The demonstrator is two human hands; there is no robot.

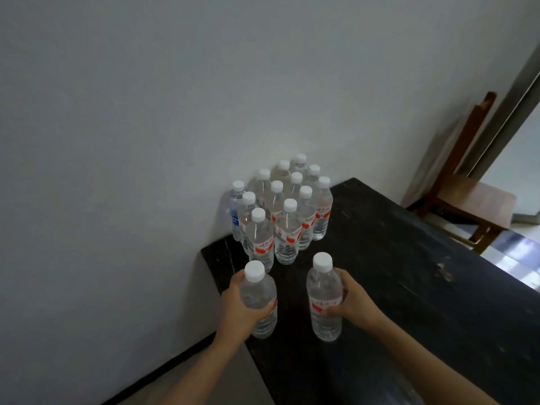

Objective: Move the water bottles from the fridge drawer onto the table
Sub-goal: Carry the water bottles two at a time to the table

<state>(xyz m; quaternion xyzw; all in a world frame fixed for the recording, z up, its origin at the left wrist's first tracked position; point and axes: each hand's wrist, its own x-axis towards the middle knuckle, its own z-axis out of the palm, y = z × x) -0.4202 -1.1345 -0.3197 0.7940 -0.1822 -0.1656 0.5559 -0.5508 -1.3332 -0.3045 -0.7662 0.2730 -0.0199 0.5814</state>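
Several clear water bottles (287,232) with white caps and red labels stand upright in a tight cluster at the far left corner of the dark table (394,258), against the wall. My left hand (238,306) grips one more bottle (260,299) upright near the table's left edge. My right hand (355,299) grips another bottle (324,299) upright just to its right. Both held bottles are in front of the cluster; whether their bases touch the tabletop I cannot tell. The fridge drawer is out of view.
A bottle with a blue label (236,211) stands at the cluster's left edge. The grey wall (146,141) runs along the table's left side. A wooden chair (470,197) stands beyond the table's far right, beside a doorway. Bare tabletop stretches to the right.
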